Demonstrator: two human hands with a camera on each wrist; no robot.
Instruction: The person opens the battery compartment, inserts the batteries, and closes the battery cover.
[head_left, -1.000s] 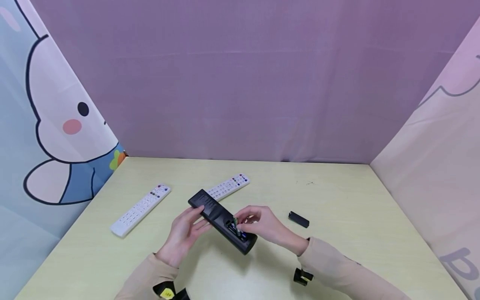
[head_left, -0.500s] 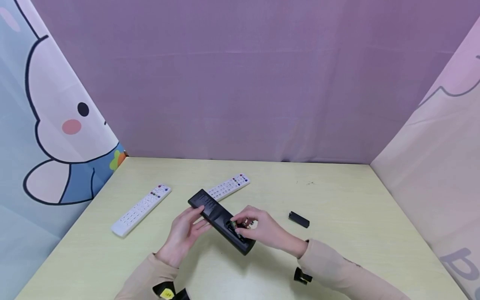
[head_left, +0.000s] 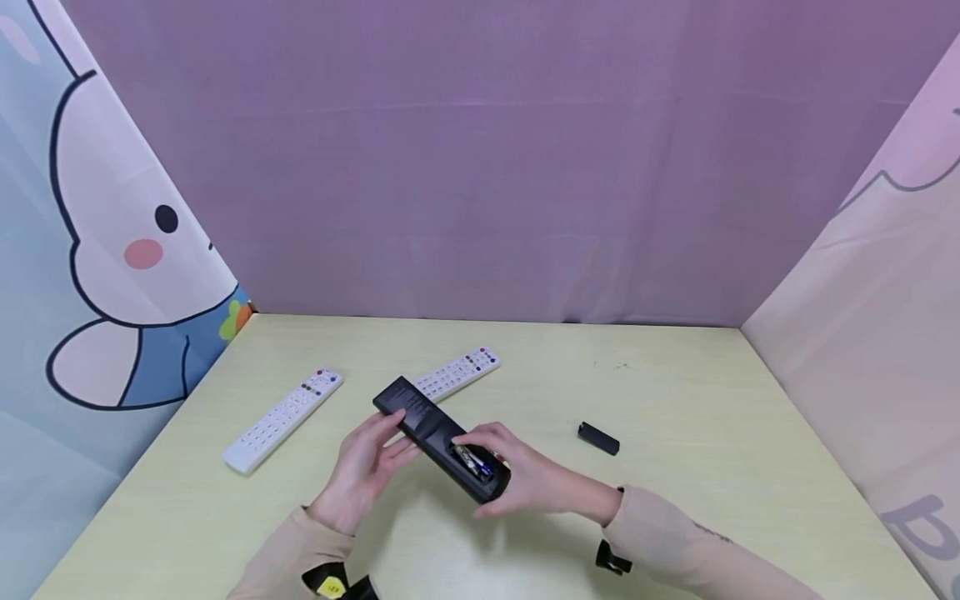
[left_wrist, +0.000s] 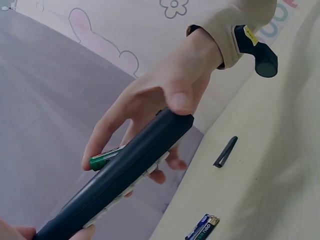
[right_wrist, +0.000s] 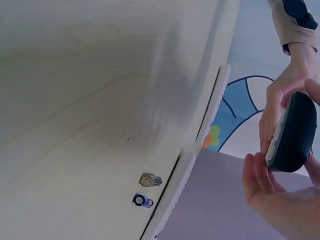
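Note:
My left hand [head_left: 356, 483] grips the upper end of a black remote control [head_left: 423, 421], holding it tilted above the table with its back facing up. The battery compartment lies uncovered, and batteries [head_left: 476, 463] show inside it. Around the lower end of that remote curls my right hand [head_left: 528, 479], its thumb at the near edge and the index finger by the compartment. From the left wrist, the green end of one battery [left_wrist: 102, 159] sticks up beside that fingertip. Underneath, other right fingers [right_wrist: 262, 172] touch the button side.
Two white remotes, a left one [head_left: 281, 422] and a farther one [head_left: 461, 372], lie on the table [head_left: 675, 383]. A small black battery cover [head_left: 598, 438] rests at the right. Two loose batteries [left_wrist: 202, 228] lie on the tabletop, hidden in the head view.
My right hand has gone from pinching a battery over the compartment to spreading around the remote's lower end. The battery now sits lower in the compartment. My left hand has barely moved.

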